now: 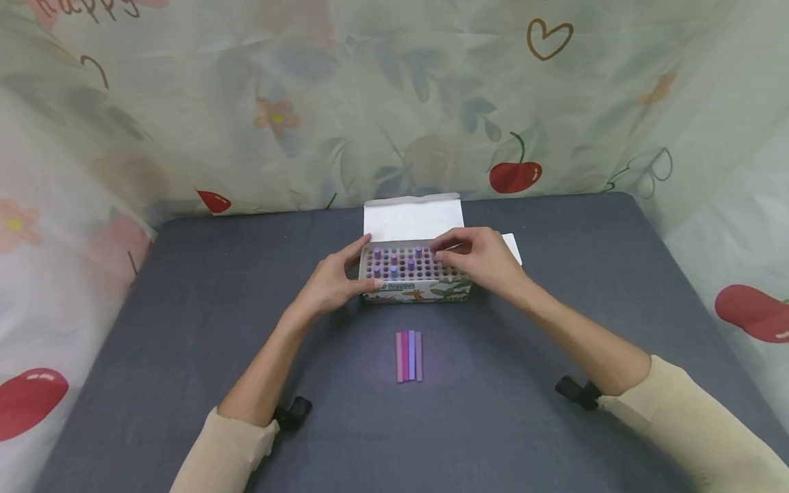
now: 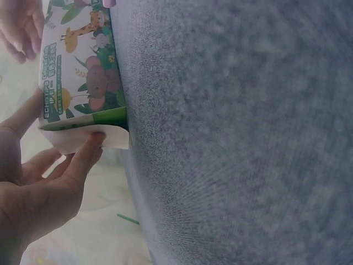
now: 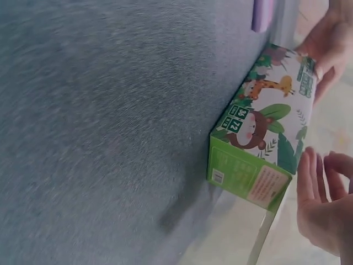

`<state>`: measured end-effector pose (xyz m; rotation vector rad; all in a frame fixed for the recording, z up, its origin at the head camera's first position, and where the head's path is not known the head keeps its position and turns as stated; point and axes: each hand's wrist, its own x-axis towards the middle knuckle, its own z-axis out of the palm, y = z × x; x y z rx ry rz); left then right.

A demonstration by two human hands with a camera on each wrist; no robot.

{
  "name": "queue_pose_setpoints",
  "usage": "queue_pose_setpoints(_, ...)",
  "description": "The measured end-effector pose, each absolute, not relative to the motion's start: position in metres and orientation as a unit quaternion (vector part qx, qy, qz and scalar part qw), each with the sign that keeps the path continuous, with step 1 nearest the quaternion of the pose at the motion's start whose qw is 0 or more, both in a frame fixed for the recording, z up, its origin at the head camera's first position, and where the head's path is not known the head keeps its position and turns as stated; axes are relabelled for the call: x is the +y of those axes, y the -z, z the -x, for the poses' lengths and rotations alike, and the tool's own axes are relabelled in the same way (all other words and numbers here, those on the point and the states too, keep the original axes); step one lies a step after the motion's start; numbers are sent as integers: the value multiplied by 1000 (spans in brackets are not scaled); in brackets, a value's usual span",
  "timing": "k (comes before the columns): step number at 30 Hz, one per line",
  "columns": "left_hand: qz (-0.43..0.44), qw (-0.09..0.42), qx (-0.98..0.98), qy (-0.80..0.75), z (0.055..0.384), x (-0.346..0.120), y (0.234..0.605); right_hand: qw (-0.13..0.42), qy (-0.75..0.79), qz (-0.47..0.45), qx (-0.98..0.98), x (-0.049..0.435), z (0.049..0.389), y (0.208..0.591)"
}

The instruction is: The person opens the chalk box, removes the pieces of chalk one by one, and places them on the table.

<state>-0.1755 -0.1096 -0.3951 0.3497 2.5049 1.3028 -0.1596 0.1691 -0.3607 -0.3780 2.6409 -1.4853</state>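
An open cardboard box (image 1: 414, 292) with printed animals stands upright on the table, its top a grid of holes. Several purple, pink and blue chalk sticks (image 1: 410, 263) poke out of the holes. My left hand (image 1: 329, 282) grips the box at its left end, thumb on the front top edge and fingers around the side. Over the right part of the grid, my right hand (image 1: 483, 259) pinches a purple chalk stick, mostly hidden by the fingers. In the right wrist view, that hand's curved fingers (image 3: 309, 176) are close to the box's top edge.
Several chalk sticks (image 1: 405, 356) lie side by side on the dark grey table (image 1: 345, 424), in front of the box. The white lid (image 1: 413, 219) stands raised at the back, and a white flap (image 1: 512, 248) sticks out at the right. A printed curtain (image 1: 370, 103) hangs behind the table.
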Motion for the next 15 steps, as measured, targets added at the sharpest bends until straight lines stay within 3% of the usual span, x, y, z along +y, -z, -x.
queue_pose_setpoints(7,-121,150,870,-454,175,-109,396,32,504,106,856,166,171,362)
queue_pose_setpoints(15,-123,147,869,-457,176,-109,395,65,514,108,848,159,179,370)
